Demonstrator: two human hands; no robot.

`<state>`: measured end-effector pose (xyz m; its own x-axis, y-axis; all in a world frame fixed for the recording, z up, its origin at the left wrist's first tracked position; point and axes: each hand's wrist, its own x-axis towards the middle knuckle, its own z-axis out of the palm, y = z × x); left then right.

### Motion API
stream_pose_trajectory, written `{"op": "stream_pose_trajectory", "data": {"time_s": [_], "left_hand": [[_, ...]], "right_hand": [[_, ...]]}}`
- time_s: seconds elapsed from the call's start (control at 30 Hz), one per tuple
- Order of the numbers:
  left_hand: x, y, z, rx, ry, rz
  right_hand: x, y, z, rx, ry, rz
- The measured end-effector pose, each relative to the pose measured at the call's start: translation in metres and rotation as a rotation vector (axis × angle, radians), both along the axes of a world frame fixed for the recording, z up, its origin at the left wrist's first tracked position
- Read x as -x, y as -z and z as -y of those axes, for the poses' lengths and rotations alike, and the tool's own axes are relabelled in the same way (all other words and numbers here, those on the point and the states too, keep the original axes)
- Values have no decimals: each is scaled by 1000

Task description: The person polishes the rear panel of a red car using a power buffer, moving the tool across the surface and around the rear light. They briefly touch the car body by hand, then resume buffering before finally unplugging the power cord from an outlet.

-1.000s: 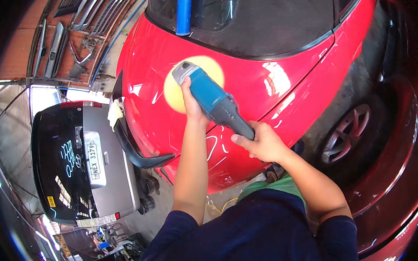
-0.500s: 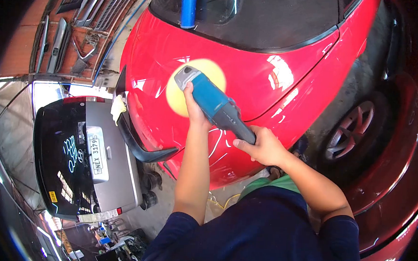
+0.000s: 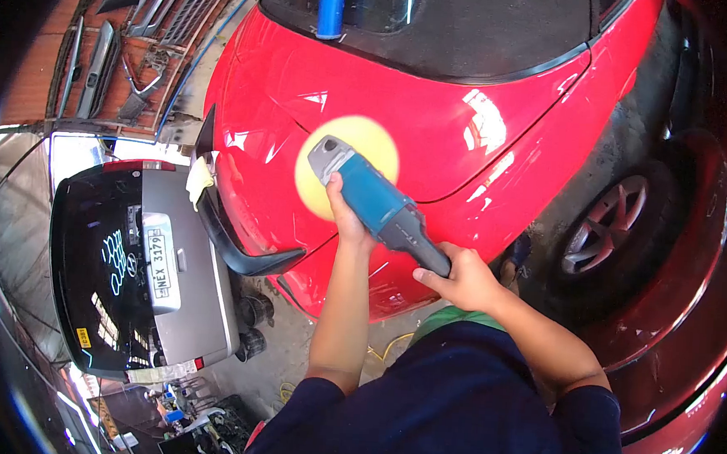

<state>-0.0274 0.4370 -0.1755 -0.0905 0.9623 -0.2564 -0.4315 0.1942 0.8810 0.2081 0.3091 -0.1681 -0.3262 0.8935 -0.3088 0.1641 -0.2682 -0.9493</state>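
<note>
The right hand [image 3: 466,280] is gripping the rear handle [image 3: 428,253] of a teal polisher [image 3: 375,196]; the left hand [image 3: 351,216], nearer the yellow pad [image 3: 368,135], is holding its body. The tool's long axis is pointing forward-left, its pad overlying the red car [image 3: 260,78]. A yellow cloth [image 3: 199,183] is hanging leftward; a blue cylinder [image 3: 330,8] is showing ahead.

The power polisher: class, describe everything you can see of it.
The power polisher has a silvery, metal-looking head, a blue body and a dark grey handle. Its round yellow pad, blurred at the edge, is over the red car; contact is hidden. It slants, head towards upper left. The left hand holds the body, the right hand the handle.
</note>
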Motion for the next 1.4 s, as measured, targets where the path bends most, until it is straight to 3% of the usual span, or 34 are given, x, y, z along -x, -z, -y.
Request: {"op": "stream_pose_trajectory", "data": {"time_s": [0.3,0.43,0.57,0.77,0.83,1.03,1.27,1.4], "left_hand": [[-123,-7,-22,136,269,91],[-182,-9,-11,202,431,253],[-214,-7,-1,215,421,243],[-175,1,-15,196,425,427],[-147,-21,-31,216,392,437],[-58,-71,-104,15,145,17],[7,-86,-190,91,129,-33],[3,-85,-195,124,101,-67]], "right_hand": [[-54,-7,50,108,346,-58],[-73,-43,78,248,506,-54],[-83,-61,91,244,575,25],[-66,-77,73,187,470,104],[-59,-83,53,93,357,137],[-25,-88,-38,-33,126,-163],[30,-67,-136,-162,102,-272],[22,-79,-133,-88,97,-295]]}}
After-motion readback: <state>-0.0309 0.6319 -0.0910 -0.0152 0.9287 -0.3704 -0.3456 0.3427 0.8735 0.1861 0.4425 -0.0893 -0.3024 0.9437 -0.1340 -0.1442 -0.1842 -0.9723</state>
